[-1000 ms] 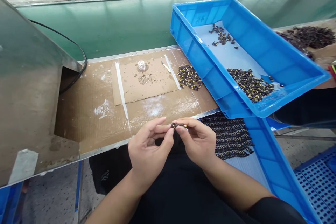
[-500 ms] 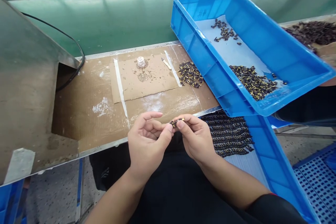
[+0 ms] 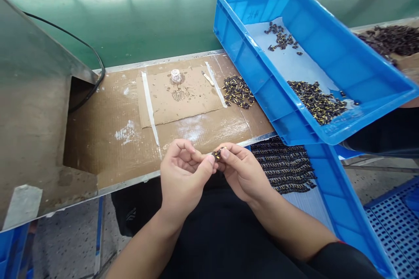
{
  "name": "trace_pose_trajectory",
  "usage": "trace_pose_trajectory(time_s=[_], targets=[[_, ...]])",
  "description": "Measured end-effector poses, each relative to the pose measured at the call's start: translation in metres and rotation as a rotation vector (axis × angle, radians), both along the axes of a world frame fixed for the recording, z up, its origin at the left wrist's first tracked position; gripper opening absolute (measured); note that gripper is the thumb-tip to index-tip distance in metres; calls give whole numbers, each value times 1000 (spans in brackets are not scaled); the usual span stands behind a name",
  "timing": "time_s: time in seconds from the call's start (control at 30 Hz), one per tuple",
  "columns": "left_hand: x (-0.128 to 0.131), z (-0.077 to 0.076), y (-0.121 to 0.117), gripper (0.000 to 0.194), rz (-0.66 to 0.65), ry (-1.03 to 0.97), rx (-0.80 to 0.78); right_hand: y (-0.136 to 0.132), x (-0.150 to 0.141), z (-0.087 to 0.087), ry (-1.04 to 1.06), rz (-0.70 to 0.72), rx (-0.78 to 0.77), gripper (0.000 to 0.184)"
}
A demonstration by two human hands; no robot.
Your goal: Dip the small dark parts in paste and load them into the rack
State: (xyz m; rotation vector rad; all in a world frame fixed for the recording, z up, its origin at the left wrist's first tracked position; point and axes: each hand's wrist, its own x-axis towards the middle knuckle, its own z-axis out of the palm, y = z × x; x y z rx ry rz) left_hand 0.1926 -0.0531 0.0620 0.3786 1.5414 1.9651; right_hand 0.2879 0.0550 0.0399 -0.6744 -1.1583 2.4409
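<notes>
My left hand [image 3: 182,176] and my right hand [image 3: 242,171] meet over my lap, just in front of the bench edge. Between their fingertips sits a small black part with gold contacts [image 3: 217,154], pinched from both sides. My left thumb presses against it while the other left fingers curl inward. To the right of my right hand, rows of the same black and gold parts [image 3: 285,168] lie in a low blue tray [image 3: 340,209]. A loose heap of such parts [image 3: 238,92] rests on the cardboard-covered bench [image 3: 108,139].
A tilted blue bin [image 3: 248,67] holding two heaps of parts stands at the right, overhanging the low tray. On a cardboard sheet [image 3: 183,102] sit a small clear jar [image 3: 176,76] and a wooden stick [image 3: 207,78]. A green conveyor belt runs behind; a metal housing stands left.
My hands have kept pinching the small part, with my left fingers curling in more tightly. The view has tipped down slightly.
</notes>
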Motion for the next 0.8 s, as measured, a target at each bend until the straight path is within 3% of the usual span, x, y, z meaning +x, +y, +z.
trace_pose_trajectory(time_s=[0.3,0.4,0.5,0.6,0.7,0.8], targets=[[-5,-6,-1,36,-39,-109,60,6,0,2,-17,112,-195,26],[-10,-8,-3,37,-14,-133,43,15,0,1,-68,34,-182,26],[-20,-11,-2,31,58,-96,-5,35,-4,-2,-89,-107,9,26],[-37,-12,2,26,156,38,-40,63,-22,0,-65,-175,307,23],[-66,-11,11,29,208,254,-62,98,-62,10,-26,-187,633,22],[-105,-10,22,18,186,576,-131,133,-119,20,-21,-179,955,22]])
